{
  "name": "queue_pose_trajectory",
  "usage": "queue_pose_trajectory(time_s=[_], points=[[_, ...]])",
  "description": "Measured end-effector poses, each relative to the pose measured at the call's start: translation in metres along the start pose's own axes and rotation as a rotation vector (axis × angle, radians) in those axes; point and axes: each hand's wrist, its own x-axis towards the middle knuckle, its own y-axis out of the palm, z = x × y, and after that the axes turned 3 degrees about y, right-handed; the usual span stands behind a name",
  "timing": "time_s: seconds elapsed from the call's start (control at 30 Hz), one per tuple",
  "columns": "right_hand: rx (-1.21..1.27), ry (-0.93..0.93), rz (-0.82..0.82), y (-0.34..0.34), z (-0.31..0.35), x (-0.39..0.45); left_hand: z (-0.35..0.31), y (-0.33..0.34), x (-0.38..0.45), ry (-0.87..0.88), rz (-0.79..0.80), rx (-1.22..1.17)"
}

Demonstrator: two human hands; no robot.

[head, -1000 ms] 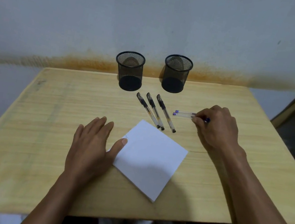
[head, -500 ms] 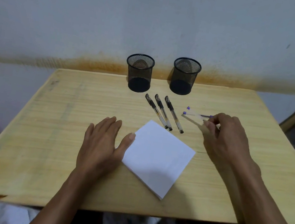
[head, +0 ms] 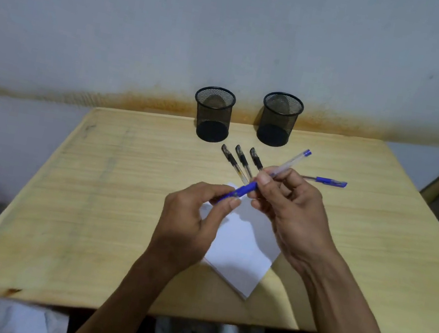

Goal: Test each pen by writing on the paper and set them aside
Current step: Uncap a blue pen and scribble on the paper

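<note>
holding a blue pen (head: 268,177) in the air above the white paper (head: 240,245), both hands meet at the middle of the wooden table (head: 90,203). the pen's long axis runs diagonally — blue end plug up and to the far right, capped end down and to the near left. the right hand (head: 291,216) has its thumb and fingers closed on the clear barrel. the left hand (head: 188,225) pinches the blue cap between thumb and forefinger; whether the cap is off the barrel cannot be told.

a second blue pen (head: 324,180) lies flat on the table to the right, its axis roughly side to side, cap end pointing right. three black pens (head: 239,159) lie side by side just beyond the paper, parallel, caps toward the far left; their near ends are hidden by the hands. two black mesh cups (head: 280,118) stand upright at the far edge, by the wall.
</note>
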Motion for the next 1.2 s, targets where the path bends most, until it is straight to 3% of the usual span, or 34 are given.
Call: queue_pose_trajectory(time_s=[0.2, 0.43, 0.6, 0.77, 1.07, 1.2], points=[[-0.111, -0.052, 0.029, 0.009, -0.003, -0.005, -0.001, -0.010, 0.000, -0.004, 0.022, 0.035], [0.036, -0.053, 0.170, 0.000, 0.001, 0.001, -0.008, -0.027, 0.006, -0.101, 0.115, -0.039], [0.308, -0.114, -0.092, -0.046, 0.029, 0.027, 0.028, -0.075, -0.008, -0.375, -0.014, -0.035], [0.138, -0.050, -0.040, -0.039, 0.012, 0.025, 0.049, -0.074, -0.003, -0.446, -0.144, 0.123], [-0.030, -0.055, -0.047, -0.038, -0.009, -0.002, 0.097, -0.049, 0.021, -0.393, 0.085, 0.368], [-0.063, -0.088, -0.079, -0.045, -0.007, -0.005, 0.107, -0.045, 0.032, -0.447, 0.051, 0.376]])
